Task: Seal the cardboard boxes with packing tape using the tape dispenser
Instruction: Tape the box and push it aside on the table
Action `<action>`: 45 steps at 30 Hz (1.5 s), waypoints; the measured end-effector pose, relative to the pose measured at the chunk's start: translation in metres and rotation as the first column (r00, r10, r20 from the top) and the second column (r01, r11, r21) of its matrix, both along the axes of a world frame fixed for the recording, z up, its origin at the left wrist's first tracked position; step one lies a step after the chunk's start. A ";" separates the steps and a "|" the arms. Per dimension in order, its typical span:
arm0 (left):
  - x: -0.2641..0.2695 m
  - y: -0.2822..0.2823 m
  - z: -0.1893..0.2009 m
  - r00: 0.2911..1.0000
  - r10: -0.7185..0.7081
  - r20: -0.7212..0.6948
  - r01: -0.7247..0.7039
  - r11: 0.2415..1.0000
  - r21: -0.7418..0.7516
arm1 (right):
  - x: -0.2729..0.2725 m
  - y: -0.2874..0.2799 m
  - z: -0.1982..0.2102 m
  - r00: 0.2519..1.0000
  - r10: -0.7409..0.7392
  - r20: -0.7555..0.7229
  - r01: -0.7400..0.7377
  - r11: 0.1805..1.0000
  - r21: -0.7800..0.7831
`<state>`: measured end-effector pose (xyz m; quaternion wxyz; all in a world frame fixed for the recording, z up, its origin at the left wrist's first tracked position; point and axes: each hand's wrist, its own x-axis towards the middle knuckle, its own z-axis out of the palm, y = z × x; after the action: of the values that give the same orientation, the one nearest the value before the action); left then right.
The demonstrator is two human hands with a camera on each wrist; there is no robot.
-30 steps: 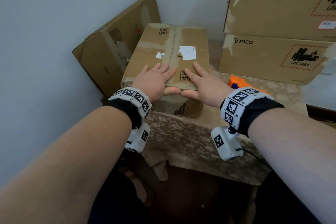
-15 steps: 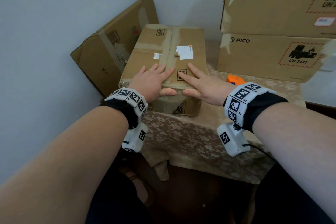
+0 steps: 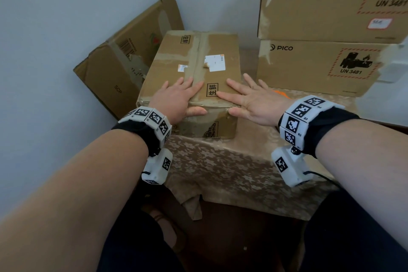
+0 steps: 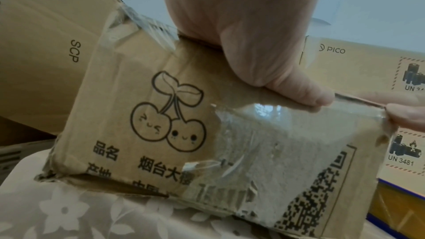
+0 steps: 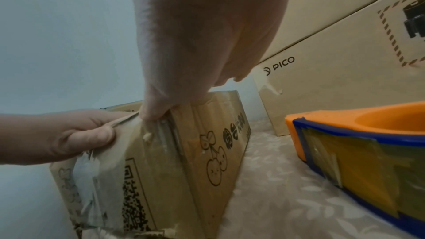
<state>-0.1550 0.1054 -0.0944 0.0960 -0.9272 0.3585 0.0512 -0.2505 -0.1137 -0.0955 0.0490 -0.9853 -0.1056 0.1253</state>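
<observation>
both hands, left hand (image 3: 176,100) and right hand (image 3: 256,100), lie flat with fingers spread on the box (image 3: 196,62), likely pressing its flaps shut before taping, tape dispenser (image 5: 358,144) waiting nearby.

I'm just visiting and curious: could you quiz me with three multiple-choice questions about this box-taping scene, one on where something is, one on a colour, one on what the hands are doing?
1. Where does the tape dispenser lie?
A. on top of the small box
B. on the tablecloth, right of the small box
C. in the left hand

2. What colours is the dispenser?
A. orange and blue
B. green and white
C. all black

3. What are the hands doing?
A. both lie flat on the small box
B. both are raised in the air
C. one pulls tape off the roll

Answers: 1 B, the right wrist view shows it resting on the tablecloth. 2 A, orange body with blue trim. 3 A, the left hand and right hand press the lid with straight fingers, thumbs over the front edge.
</observation>
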 end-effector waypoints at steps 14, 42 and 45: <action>0.007 0.014 0.018 0.985 0.018 -0.174 -0.037 0.993 -0.110 | 0.007 0.031 0.010 0.998 -0.029 0.061 0.040 0.981 -0.189; 0.038 0.109 0.007 0.852 0.206 -0.481 -0.465 0.718 -0.517 | 0.083 0.144 0.006 0.992 0.053 0.115 -0.035 0.988 -0.150; 0.039 0.111 0.005 0.863 0.184 -0.471 -0.440 0.731 -0.521 | 0.094 0.157 0.003 0.990 0.033 0.136 -0.015 0.991 -0.131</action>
<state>-0.1156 0.2164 -0.0898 -0.2928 -0.9253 0.2025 0.1304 -0.1569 0.0434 -0.0929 -0.0241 -0.9913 -0.1122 0.0641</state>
